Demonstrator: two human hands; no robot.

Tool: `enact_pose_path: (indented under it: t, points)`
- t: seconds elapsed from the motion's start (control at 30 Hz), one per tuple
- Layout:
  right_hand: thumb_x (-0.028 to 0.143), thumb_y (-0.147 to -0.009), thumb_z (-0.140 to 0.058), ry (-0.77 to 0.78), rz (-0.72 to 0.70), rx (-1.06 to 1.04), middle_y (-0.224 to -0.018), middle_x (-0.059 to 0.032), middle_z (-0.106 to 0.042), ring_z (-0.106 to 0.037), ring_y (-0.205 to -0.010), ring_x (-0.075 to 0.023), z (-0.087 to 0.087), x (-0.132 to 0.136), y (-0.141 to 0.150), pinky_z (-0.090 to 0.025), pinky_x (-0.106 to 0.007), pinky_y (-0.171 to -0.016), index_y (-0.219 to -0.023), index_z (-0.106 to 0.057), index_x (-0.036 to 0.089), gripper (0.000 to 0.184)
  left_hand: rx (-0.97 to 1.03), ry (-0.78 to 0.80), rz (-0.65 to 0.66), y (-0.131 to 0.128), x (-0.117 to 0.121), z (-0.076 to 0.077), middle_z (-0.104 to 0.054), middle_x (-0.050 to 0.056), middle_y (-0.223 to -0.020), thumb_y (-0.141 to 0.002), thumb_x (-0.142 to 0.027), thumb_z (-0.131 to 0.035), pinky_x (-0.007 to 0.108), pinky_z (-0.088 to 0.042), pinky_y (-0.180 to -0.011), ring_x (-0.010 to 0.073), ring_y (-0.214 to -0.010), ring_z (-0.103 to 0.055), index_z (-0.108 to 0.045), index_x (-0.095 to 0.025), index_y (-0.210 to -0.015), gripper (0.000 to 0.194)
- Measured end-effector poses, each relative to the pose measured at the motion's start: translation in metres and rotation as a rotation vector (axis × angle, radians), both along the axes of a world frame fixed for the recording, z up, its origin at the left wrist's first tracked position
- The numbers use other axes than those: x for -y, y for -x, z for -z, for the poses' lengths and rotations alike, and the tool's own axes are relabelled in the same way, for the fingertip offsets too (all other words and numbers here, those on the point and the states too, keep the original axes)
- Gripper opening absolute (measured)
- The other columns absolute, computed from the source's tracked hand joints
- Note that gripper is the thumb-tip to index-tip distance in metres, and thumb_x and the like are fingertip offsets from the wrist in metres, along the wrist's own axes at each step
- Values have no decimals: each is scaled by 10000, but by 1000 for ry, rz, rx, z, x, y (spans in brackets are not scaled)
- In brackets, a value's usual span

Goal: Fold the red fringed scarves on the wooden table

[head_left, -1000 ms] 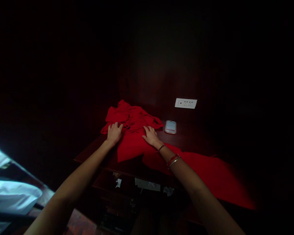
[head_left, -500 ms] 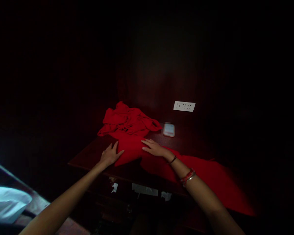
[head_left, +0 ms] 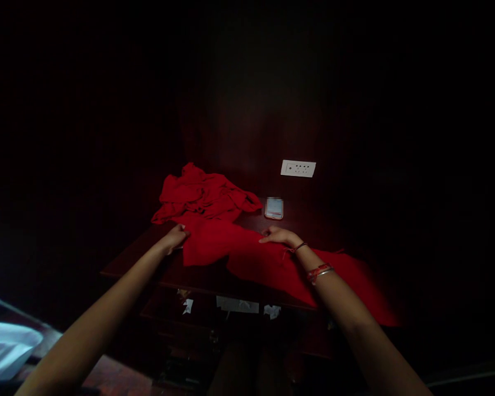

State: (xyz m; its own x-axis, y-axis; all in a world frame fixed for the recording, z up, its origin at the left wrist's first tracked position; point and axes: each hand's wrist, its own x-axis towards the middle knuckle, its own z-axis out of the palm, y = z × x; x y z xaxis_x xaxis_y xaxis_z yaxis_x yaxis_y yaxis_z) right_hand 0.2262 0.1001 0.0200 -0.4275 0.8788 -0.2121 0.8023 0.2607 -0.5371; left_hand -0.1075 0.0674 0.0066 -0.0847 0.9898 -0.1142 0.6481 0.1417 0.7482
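A long piece of red cloth (head_left: pixel 214 239) lies spread along the dark wooden tabletop and runs off to the right beneath my right forearm. My left hand (head_left: pixel 175 237) is closed on its left edge, thumb on top. At the cloth's far edge, my right hand (head_left: pixel 277 235) has its fingers curled in a pinch on the fabric; part of the fingertips is hidden. Behind the flat piece, a crumpled heap of red fabric (head_left: pixel 206 193) touches it at the back left.
A phone (head_left: pixel 274 208) with a lit screen rests near the wall, just beyond my right hand. Above it is a white socket panel (head_left: pixel 298 168). Torn paper (head_left: pixel 237 304) shows below the table's front edge. Pale fabric (head_left: pixel 8 349) is at lower left. The room is dark.
Both hands have gone from lying flat with fingers spread to gripping the cloth's edges. My left hand moved left and farther back, the right one towards the far edge. The view shifted slightly.
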Motion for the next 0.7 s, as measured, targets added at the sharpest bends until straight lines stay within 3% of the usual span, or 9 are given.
enact_pose_path:
  t: [0.13, 0.2, 0.27, 0.33, 0.4, 0.43, 0.57, 0.7]
  points:
    - [477, -669, -525, -244, -22, 23, -1280, -146, -327, -289, -1167, -252, 3, 17, 12, -270, -337, -926, -1256, -308, 114, 723, -260, -49, -141, -7, 5, 2, -522, 135, -949, -693, -241, -496, 305, -399, -705, 247, -865, -526, -309, -111, -1137, 499]
    - [537, -674, -480, -266, -32, 63, -1298, -166, -283, -249, -1185, -271, 7, 29, 15, -251, -371, -930, -1288, -230, 113, 787, -446, -106, -199, -19, 15, -1, -483, 173, -1019, -703, -325, -494, 348, -384, -735, 286, -923, -498, -295, -115, -1178, 556]
    - [562, -688, -438, -243, -22, 86, -1299, -172, -275, -260, -1178, -272, 9, 39, 15, -249, -387, -922, -1297, -204, 123, 787, -537, -250, -180, -38, 28, -4, -471, 171, -1036, -728, -378, -450, 362, -371, -757, 285, -944, -481, -368, -122, -1133, 486]
    - [563, -714, -393, -284, -18, 72, -1305, -160, -266, -254, -1180, -263, 7, 49, 14, -238, -395, -924, -1297, -201, 139, 746, -469, -366, -3, -62, 43, -5, -524, 116, -935, -751, -387, -406, 318, -373, -758, 229, -889, -505, -479, -136, -978, 346]
    - [564, -726, -366, -350, -3, 57, -1314, -139, -253, -229, -1188, -260, 2, 59, 10, -219, -417, -927, -1301, -189, 169, 720, -270, -294, 235, -86, 53, 1, -558, 45, -758, -742, -417, -408, 261, -396, -682, 167, -746, -535, -513, -156, -812, 291]
    - [568, -726, -360, -373, 15, 64, -1320, -128, -244, -213, -1193, -263, 1, 66, 8, -207, -435, -928, -1303, -180, 187, 714, -176, -239, 291, -96, 56, 5, -555, 23, -707, -722, -427, -431, 248, -400, -637, 150, -688, -534, -507, -161, -774, 281]
    - [571, -725, -350, -434, 94, 129, -1352, -86, -177, -126, -1223, -256, 6, 105, -13, -189, -456, -939, -1310, -135, 234, 709, 39, -77, 271, -113, 56, 21, -515, -24, -625, -591, -360, -571, 246, -386, -543, 131, -585, -506, -463, -161, -765, 286]
    - [543, -756, -314, -537, 164, 165, -1347, -82, -197, -152, -1226, -199, 34, 146, -47, -223, -384, -958, -1320, -87, 217, 690, 103, -29, 306, -105, 54, 27, -484, -51, -598, -538, -252, -606, 239, -376, -507, 114, -534, -489, -430, -158, -815, 341]
